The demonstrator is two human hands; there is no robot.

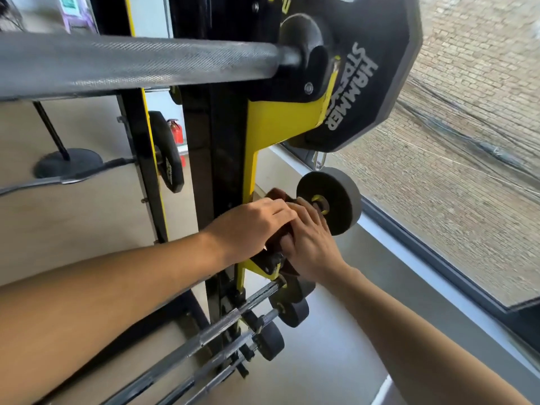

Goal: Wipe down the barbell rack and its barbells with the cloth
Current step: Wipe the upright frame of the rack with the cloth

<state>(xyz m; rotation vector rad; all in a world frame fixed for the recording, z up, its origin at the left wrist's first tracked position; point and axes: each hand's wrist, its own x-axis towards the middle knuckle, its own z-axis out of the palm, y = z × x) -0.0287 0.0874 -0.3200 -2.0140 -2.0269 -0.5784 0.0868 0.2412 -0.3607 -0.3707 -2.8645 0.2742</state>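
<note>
- Looking down along a black and yellow barbell rack (pixel 248 159), upright at the centre, beside a window (pixel 467 141) showing a brick wall outside.
- Left hand (pixel 251 226) laid over a dark brown cloth (pixel 277 194), fingers gently curved and pressing it against the rack where a barbell end sits in its cradle.
- Right hand (pixel 312 241) touching the left, fingers reaching toward the hub of a small round grey end weight (pixel 336 204); cannot tell for sure whether gripping the cloth or merely pressing it.
- Cloth mostly hidden between both hands, with one edge showing above the knuckles and a corner below the right palm.
- Large knurled barbell (pixel 131 65) crossing the top, ending in a black plate (pixel 371 83) lettered "HAMMER".
- Lower barbells (pixel 204 340) stacked on the rack below, small dark weights at their ends.
- Red fire extinguisher (pixel 176 131) in the far background.
</note>
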